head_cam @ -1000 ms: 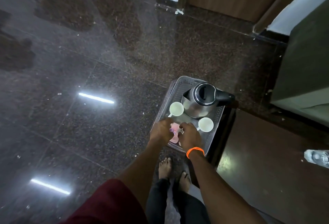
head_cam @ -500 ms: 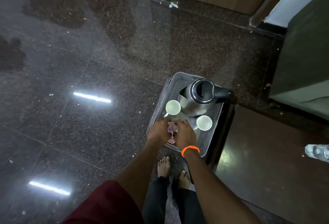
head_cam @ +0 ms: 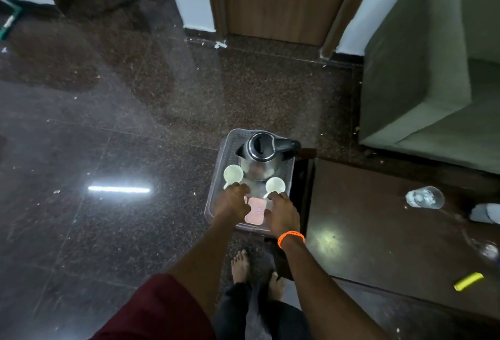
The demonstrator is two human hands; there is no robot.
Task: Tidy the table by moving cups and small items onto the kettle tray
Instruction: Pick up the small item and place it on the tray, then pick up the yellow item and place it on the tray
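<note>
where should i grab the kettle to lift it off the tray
Grip the black handle, which juts out to the right of the kettle body, coming in from the right and above. The steel body is wide and rounded, and two white cups crowd its near side, so the handle is probably the clearest hold.

The kettle tray (head_cam: 220, 174) is grey plastic with a perforated wall. A steel kettle (head_cam: 261, 157) with black lid and handle stands upright at its far end. Two white cups (head_cam: 233, 173) (head_cam: 275, 185) stand upright in front of the kettle, one at each side. A pink flat packet (head_cam: 255, 211) lies near the front edge.
</note>
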